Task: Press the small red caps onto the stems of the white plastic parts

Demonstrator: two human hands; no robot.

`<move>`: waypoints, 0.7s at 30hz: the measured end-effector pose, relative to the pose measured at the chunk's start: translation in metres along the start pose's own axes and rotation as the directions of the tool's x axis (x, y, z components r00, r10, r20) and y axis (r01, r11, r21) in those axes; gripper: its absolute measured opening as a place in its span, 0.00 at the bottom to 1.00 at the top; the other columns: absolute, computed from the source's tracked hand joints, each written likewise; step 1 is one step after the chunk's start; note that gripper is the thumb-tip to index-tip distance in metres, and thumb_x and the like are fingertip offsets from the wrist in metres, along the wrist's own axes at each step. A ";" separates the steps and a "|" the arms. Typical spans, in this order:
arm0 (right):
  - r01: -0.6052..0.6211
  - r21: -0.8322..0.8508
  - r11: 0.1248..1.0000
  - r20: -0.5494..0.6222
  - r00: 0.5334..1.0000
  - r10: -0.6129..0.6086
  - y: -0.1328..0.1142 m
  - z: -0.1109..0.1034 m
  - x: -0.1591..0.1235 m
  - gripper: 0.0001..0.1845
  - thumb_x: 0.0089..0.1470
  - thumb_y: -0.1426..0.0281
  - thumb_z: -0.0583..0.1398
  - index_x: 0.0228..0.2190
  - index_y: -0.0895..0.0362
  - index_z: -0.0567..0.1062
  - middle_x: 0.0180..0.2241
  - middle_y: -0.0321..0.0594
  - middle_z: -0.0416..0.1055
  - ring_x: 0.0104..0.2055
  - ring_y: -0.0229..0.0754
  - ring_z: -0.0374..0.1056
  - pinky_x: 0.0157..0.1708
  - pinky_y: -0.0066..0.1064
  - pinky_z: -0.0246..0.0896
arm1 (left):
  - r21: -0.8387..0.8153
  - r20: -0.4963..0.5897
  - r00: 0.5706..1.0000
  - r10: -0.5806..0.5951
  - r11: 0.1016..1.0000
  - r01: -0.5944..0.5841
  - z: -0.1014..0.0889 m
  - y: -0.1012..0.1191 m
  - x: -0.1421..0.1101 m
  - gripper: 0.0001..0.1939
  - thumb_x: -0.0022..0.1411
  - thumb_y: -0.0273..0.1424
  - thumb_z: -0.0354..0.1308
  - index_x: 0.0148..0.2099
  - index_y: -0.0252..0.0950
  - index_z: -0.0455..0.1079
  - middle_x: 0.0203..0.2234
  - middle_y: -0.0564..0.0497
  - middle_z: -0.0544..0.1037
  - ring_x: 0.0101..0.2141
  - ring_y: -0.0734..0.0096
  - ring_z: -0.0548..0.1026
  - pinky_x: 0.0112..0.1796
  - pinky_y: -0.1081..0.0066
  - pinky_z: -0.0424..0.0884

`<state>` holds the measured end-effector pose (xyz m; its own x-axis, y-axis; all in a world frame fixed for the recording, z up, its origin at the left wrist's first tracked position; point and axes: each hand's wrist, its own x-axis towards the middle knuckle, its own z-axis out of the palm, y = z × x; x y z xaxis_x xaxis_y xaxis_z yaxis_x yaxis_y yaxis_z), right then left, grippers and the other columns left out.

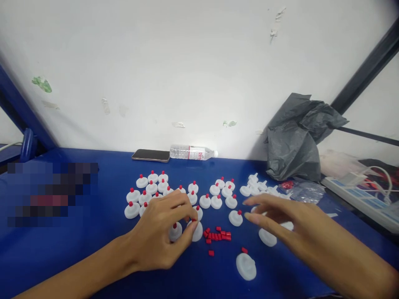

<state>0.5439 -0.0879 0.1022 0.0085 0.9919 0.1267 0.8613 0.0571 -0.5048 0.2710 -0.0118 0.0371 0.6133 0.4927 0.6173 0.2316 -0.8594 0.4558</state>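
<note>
My left hand [170, 230] pinches a small red cap at the top of a white nozzle lid [197, 233] that rests on the blue table. Under and beyond that hand stand several white lids with red caps on their tips, one of them [132, 209] at the left. My right hand [277, 218] hovers with thumb and fingers apart, nothing visible between them. Nearest its fingertips is a red-capped lid [235, 218]; a bare white lid [267, 237] lies below it. Between my hands is a pile of loose red caps [217, 236]. Another white lid [246, 267] lies nearer me, beside a red cap.
Along the wall lie a phone [151, 155] and a clear plastic bottle [193, 152]. More uncapped white lids [255, 185] cluster at the right. Behind them are a grey plastic bag [293, 139], a clear bag [304, 191] and a power strip [364, 203].
</note>
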 end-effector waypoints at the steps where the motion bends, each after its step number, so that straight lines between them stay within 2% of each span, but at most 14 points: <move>1: -0.029 -0.026 0.999 0.026 0.999 0.030 0.009 -0.004 -0.001 0.17 0.55 0.52 0.62 0.40 0.46 0.83 0.34 0.38 0.83 0.34 0.52 0.80 0.33 0.39 0.75 | 0.021 0.036 0.999 0.011 1.000 -0.012 0.001 0.000 -0.001 0.06 0.63 0.22 0.54 0.36 0.36 0.70 0.30 0.49 0.73 0.32 0.68 0.69 0.32 0.67 0.65; 5: -0.133 -0.047 0.990 0.082 0.987 0.136 0.043 -0.015 -0.002 0.15 0.48 0.58 0.65 0.37 0.48 0.84 0.32 0.40 0.83 0.30 0.51 0.79 0.28 0.36 0.74 | 0.047 0.166 0.986 0.029 0.998 -0.037 0.003 -0.001 -0.002 0.06 0.61 0.21 0.54 0.35 0.35 0.69 0.31 0.48 0.72 0.34 0.66 0.68 0.34 0.66 0.66; 8: -0.197 -0.024 0.980 0.132 0.971 0.199 0.062 -0.017 0.001 0.13 0.44 0.63 0.66 0.34 0.49 0.84 0.32 0.41 0.83 0.29 0.48 0.78 0.26 0.32 0.71 | 0.052 0.210 0.977 0.030 0.998 -0.042 0.003 -0.002 -0.002 0.06 0.60 0.21 0.53 0.35 0.35 0.68 0.31 0.48 0.72 0.35 0.65 0.68 0.35 0.65 0.67; 11: -0.307 0.098 0.947 0.208 0.936 0.282 0.067 -0.012 0.007 0.12 0.43 0.69 0.65 0.34 0.51 0.83 0.33 0.42 0.83 0.31 0.46 0.78 0.23 0.28 0.67 | 0.072 0.213 0.977 0.030 0.996 -0.046 0.002 -0.005 -0.001 0.06 0.59 0.20 0.53 0.36 0.35 0.68 0.30 0.48 0.71 0.35 0.65 0.68 0.35 0.66 0.67; 14: -0.383 0.205 0.901 0.269 0.907 0.324 0.061 -0.003 0.014 0.12 0.43 0.72 0.63 0.33 0.53 0.82 0.31 0.41 0.81 0.28 0.43 0.76 0.19 0.24 0.64 | 0.098 0.202 0.979 0.028 0.994 -0.048 0.004 -0.008 -0.002 0.11 0.57 0.18 0.52 0.40 0.35 0.70 0.32 0.48 0.72 0.36 0.64 0.69 0.36 0.65 0.68; 18: -0.260 0.197 0.945 0.275 0.940 0.202 0.051 0.003 0.019 0.10 0.46 0.73 0.63 0.33 0.53 0.81 0.29 0.38 0.80 0.29 0.42 0.76 0.24 0.25 0.67 | 0.114 0.204 0.978 0.051 0.991 -0.076 0.006 -0.009 -0.005 0.17 0.55 0.16 0.52 0.45 0.35 0.71 0.38 0.45 0.73 0.40 0.61 0.69 0.41 0.62 0.69; 21: -0.157 0.129 0.979 0.237 0.964 0.123 0.051 -0.003 0.016 0.12 0.50 0.68 0.64 0.39 0.51 0.81 0.32 0.39 0.81 0.32 0.44 0.78 0.26 0.27 0.69 | 0.120 0.199 0.972 0.121 0.982 -0.147 0.006 -0.003 -0.006 0.15 0.59 0.17 0.53 0.45 0.34 0.72 0.39 0.44 0.72 0.42 0.60 0.68 0.42 0.60 0.68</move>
<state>0.5897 -0.0693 0.0805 -0.0063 0.9898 -0.1425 0.7764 -0.0850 -0.6244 0.2718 -0.0130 0.0282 0.7749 0.3476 0.5280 0.2280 -0.9327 0.2795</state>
